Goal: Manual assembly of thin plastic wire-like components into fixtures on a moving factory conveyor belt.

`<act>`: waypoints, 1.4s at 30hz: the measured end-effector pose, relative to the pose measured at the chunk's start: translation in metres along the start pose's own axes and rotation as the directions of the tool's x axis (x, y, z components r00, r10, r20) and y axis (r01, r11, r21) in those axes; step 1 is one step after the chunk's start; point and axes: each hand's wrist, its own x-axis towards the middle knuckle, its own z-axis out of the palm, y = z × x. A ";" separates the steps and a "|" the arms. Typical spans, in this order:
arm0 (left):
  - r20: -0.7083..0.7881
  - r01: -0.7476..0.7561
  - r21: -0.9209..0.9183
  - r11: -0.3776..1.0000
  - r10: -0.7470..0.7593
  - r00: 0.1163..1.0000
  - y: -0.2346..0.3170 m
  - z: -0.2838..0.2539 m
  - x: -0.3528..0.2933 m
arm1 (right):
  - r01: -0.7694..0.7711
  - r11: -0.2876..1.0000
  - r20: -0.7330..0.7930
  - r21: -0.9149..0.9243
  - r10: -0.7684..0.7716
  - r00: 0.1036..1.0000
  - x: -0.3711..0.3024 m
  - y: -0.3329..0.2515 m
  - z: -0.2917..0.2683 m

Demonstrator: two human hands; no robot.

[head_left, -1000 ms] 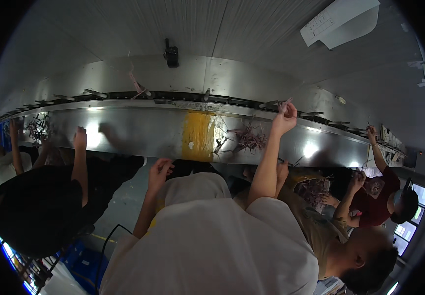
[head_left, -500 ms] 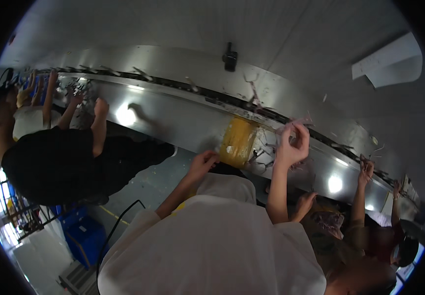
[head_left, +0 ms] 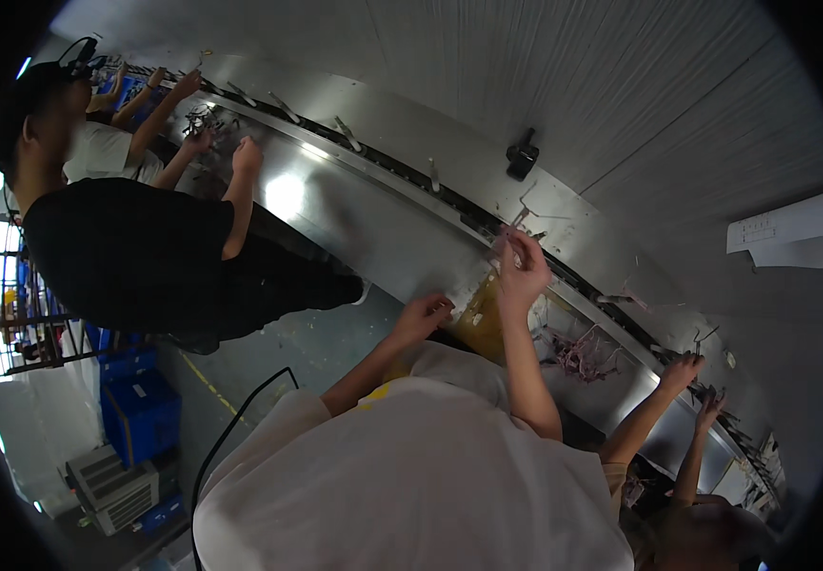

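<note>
My right hand (head_left: 524,276) reaches over the dark conveyor track, its fingers pinched at the lower end of a thin, pinkish, bent wire-like piece (head_left: 523,213). Close to the front edge of the metal bench, my left hand (head_left: 425,318) has its fingers curled together; whatever they hold is too small to make out. Between the two hands lies a yellow block or pad (head_left: 480,322) with pale scraps on it, partly covered by my right forearm. A tangled heap of pinkish wire-like pieces (head_left: 585,358) rests on the bench to the right of that forearm.
The conveyor track (head_left: 392,179) runs along the metal bench (head_left: 359,224), with upright pieces spaced along it. Beyond it sits a small black device (head_left: 523,155). A co-worker in black (head_left: 135,257) stands at left; a co-worker's hand (head_left: 683,371) works at right. White sheets (head_left: 792,233) hang far right.
The view has turned, tilting the bench more steeply. My right hand has moved left along the track, from beyond the wire heap to the upright piece. My left hand stays near the yellow block.
</note>
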 end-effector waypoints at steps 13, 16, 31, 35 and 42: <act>-0.005 0.201 -0.075 0.977 -0.202 0.979 -0.014 -0.033 -0.012 | -0.054 0.998 -0.120 0.045 0.059 0.991 0.066 0.086 -0.013; 0.003 0.191 -0.046 0.981 -0.191 0.982 -0.018 -0.031 -0.004 | -0.014 0.988 -0.242 -0.155 -0.024 0.970 0.062 0.068 -0.039; 0.112 0.183 -0.034 0.983 -0.178 0.978 -0.019 -0.030 0.021 | -0.114 0.650 -0.567 -0.751 -0.547 0.616 0.049 0.058 -0.163; 0.126 0.182 -0.046 0.982 -0.175 0.976 -0.024 -0.033 0.025 | -0.043 0.801 -0.696 -0.597 -0.491 0.525 0.056 0.060 -0.223; 0.114 0.185 0.000 0.983 -0.183 0.976 -0.024 -0.037 0.023 | -0.195 0.795 -0.775 -0.574 -0.450 0.444 0.052 0.072 -0.313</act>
